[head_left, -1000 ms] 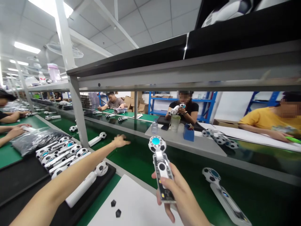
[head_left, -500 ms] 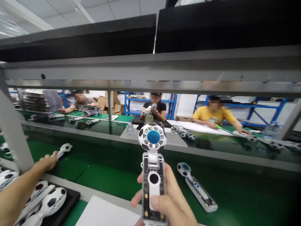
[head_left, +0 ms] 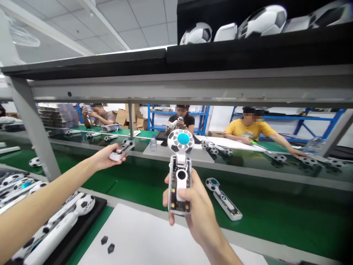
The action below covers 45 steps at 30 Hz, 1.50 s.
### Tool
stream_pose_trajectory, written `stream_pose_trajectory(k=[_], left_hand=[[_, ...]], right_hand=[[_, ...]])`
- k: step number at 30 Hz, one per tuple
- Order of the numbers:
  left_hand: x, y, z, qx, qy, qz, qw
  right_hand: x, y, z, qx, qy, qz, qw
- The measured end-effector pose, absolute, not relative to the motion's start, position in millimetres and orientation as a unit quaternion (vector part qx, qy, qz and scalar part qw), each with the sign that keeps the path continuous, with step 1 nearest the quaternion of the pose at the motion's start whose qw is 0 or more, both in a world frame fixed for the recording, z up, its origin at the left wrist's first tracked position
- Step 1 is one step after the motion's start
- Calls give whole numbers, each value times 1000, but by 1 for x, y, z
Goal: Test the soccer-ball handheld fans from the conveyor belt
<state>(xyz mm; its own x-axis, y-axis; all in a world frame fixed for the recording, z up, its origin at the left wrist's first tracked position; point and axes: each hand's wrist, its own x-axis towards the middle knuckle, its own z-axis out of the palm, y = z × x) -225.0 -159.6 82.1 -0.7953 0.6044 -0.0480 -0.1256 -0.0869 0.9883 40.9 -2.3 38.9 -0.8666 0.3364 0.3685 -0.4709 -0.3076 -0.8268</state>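
Note:
My right hand (head_left: 196, 206) grips an upright handheld fan (head_left: 179, 173) with a clear open body and a round football-patterned head with a blue centre. My left hand (head_left: 106, 156) is stretched out over the green conveyor belt (head_left: 143, 184) and holds a second football-headed fan (head_left: 121, 150) lifted off the belt. Another fan (head_left: 224, 198) with its clear body exposed lies on the belt just right of my right hand.
A black tray (head_left: 91, 215) at lower left carries several white football fans. A white sheet (head_left: 149, 239) in front holds two small black pentagon pieces (head_left: 107, 244). A grey shelf frame (head_left: 176, 86) spans overhead with more fans on top. Three people sit across the line.
My left hand closed on a fan lying on the belt and lifted it up and toward the middle. My right hand has held its fan upright throughout; the view swung right.

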Motion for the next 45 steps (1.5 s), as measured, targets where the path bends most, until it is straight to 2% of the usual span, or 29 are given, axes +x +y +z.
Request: stream_pose_trajectory(k=[2, 5, 8, 11, 15, 23, 36, 40, 45], left_hand=[[-181, -146, 100, 218, 583, 733, 274], [-109, -135, 114, 288, 506, 777, 239], [-53, -135, 109, 365, 440, 797, 194], [-27, -140, 94, 401, 423, 789, 195], [-19, -142, 74, 418, 412, 775, 233], [-30, -137, 62, 433, 414, 739, 309], [-41, -136, 61, 448, 367, 745, 331], [-42, -136, 60, 447, 362, 745, 336], [-44, -133, 62, 428, 365, 751, 345]], right_hand=[[46, -3, 43, 67, -528, 805, 262], [58, -2, 50, 84, -538, 798, 257], [69, -1, 58, 114, -553, 791, 236], [78, 1, 63, 123, -566, 782, 229], [82, 2, 65, 100, -573, 777, 239], [80, -3, 63, 23, -564, 763, 314], [71, 1, 57, 0, -586, 748, 311], [70, 1, 58, 12, -575, 747, 333], [77, 7, 62, 42, -457, 864, 206]])
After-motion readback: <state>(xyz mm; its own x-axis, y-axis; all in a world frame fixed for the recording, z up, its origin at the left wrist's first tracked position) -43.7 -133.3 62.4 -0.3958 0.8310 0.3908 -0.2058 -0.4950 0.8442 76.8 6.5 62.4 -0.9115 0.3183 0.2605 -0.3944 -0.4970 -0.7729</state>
